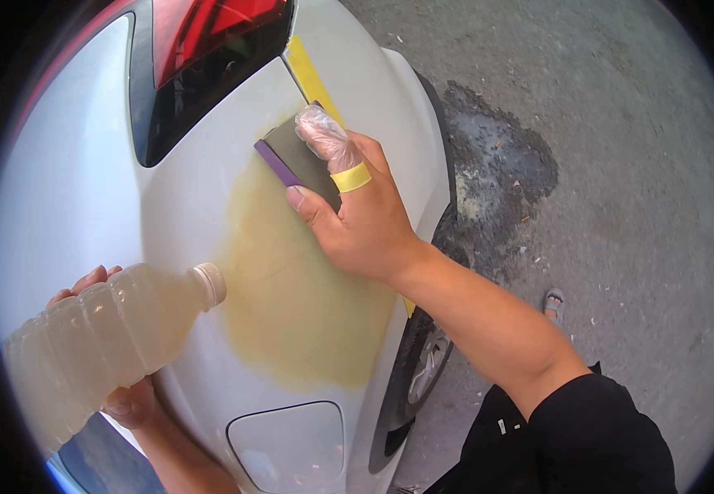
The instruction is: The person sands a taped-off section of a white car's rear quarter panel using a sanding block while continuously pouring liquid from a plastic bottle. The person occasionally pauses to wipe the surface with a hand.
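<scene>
My right hand (367,222) grips a sanding block (277,163) with a purple edge and a dark grey sheet around it. The block lies on the upper part of a yellowish, dull patch (291,317) on the car's white rear side panel (186,198). Clear plastic (328,136), held by yellow tape, wraps a finger or fingers of that hand; the thumb is bare. My left hand (131,405) holds a clear plastic bottle (118,329) of cloudy liquid. It is tilted almost on its side, its white cap beside the patch's left edge.
A red tail light (213,29) is above the panel. Yellow masking tape (311,74) follows a seam by the bumper (373,78). Below the patch is a fuel flap (287,445); a wheel (429,362) is to its right. Wet ground (497,165) lies beyond the bumper.
</scene>
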Motion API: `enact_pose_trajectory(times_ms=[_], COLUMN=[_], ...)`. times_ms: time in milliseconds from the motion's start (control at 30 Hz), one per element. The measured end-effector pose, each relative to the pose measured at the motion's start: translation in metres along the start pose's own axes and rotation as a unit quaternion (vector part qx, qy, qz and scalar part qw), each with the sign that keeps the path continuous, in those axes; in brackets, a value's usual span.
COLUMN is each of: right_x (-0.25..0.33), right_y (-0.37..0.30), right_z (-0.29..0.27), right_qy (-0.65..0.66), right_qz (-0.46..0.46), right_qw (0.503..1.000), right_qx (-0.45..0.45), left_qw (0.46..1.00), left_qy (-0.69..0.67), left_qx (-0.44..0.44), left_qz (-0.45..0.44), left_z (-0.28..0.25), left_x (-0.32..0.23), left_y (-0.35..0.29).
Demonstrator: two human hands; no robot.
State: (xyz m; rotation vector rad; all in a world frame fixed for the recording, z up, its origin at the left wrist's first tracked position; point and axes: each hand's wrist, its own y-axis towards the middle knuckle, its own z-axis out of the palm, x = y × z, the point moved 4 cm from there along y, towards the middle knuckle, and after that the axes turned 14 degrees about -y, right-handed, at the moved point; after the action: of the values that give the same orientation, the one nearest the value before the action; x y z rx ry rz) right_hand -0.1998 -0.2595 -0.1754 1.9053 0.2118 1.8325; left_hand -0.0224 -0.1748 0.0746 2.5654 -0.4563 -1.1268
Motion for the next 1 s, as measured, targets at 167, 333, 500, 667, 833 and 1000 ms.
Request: enact_pose_trajectory(times_ms=[167,333,500,667,833,1000], right_x=[0.046,0.031,0.014,0.066,0.034,0.030], right_y=[-0.148,-0.074,-0.024,-0.169,-0.046,-0.046], right_z=[-0.025,-0.015,0.002,-0.016,-0.008,0.005], right_qy=[0.003,0.001,0.000,-0.026,-0.018,-0.004], right_qz=[-0.084,-0.073,0.010,-0.140,-0.057,0.009], right_qw=[0.993,0.996,1.000,0.989,0.998,0.999], right_qx=[0.085,0.043,0.026,0.050,0.026,0.032], left_qw=[1.000,1.000,0.998,0.999,0.998,0.997], left_qy=[0.021,0.025,-0.015,-0.034,-0.061,-0.060], left_qx=[0.009,-0.013,-0.055,-0.038,-0.029,-0.021], left_qz=[0.012,0.014,0.014,0.013,0.019,0.031], left_z=[-0.005,-0.002,-0.002,-0.002,-0.005,-0.018], left_x=[-0.005,0.000,-0.001,-0.006,-0.001,0.000], left_y=[0.004,-0.004,-0.006,-0.005,-0.006,-0.011])
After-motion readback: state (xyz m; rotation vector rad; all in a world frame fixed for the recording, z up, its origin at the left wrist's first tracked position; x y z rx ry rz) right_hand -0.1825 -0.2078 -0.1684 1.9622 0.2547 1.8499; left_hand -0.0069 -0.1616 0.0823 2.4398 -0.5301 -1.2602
